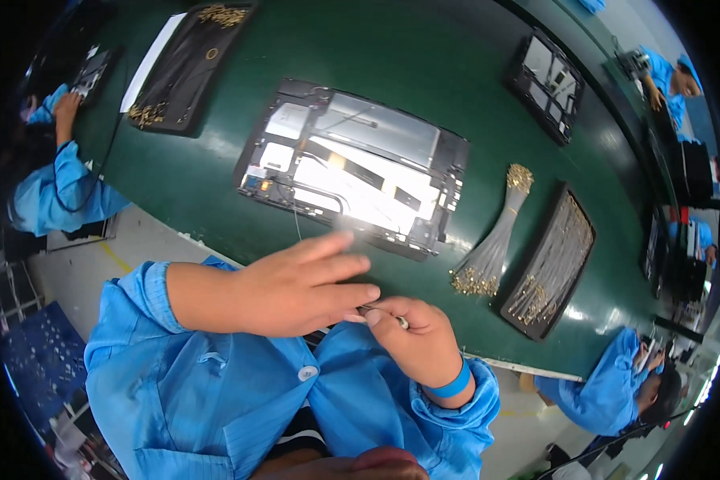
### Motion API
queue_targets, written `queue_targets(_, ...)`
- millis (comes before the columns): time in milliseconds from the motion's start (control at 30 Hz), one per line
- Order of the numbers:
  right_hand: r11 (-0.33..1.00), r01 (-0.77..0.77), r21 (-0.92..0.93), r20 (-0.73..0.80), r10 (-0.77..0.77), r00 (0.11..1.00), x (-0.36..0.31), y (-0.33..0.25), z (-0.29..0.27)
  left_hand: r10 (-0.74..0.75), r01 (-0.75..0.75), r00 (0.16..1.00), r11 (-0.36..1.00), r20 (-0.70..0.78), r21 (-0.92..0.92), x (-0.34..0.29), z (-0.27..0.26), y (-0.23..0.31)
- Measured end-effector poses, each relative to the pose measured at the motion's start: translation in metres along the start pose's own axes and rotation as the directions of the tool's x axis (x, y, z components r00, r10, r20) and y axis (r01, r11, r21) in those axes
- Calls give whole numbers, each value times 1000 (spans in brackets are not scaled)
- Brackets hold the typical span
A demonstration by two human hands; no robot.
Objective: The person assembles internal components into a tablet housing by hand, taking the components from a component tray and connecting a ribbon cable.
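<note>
Head view: a thin wire [380, 312] sits pinched in the right hand [416, 340], near the counter's [472, 72] near edge. The left hand [296, 288], fingers loosely extended, touches it. Just beyond lies an opened tablet [352, 164]; a cable bundle [492, 248] and tray [548, 264] lie right.

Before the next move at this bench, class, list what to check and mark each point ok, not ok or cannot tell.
1. Thin wire pinched by right hand: ok.
2. Left hand meets the right at the wire: ok.
3. Opened tablet lies flat on the green table: ok.
4. Wire bundle within reach, beside the black tray: ok.
5. Wire end undamaged: cannot tell.
</note>
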State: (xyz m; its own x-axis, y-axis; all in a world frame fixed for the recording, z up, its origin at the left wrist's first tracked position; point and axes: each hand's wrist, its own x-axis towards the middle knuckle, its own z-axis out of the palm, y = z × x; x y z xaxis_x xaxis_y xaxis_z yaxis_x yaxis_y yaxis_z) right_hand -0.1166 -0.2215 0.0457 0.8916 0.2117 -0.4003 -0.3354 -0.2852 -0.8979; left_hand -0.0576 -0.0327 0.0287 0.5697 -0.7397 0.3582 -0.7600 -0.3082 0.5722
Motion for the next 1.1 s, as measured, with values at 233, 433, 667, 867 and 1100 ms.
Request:
queue_targets(233, 879, -334, 341, 205, 277, 939, 13, 5, -3, 23, -21, 1000, 994, 15, -110, -3, 5, -7)
queue_targets(433, 661, 7, 750, -207, 225, 952, 35, 6, -8, -94, 110, 993, 956, -69, 271, 16, 23, -21)
queue_targets(667, 818, 402, 412, -711, 12, 703, 60, 6, 5, -184, 174, 983, 934, 1, 313, 19, 32, -33)
queue_targets(867, 873, 483, 72, -783, -251, 569, 72, 24, 14, -172, 164, 985, 939, -2, 302, 21, 30, -34)
queue_targets(1100, 863, 500, 63, -783, -268, 562, 78, 31, 16, -171, 159, 985, 944, 15, 289, 21, 27, -35)
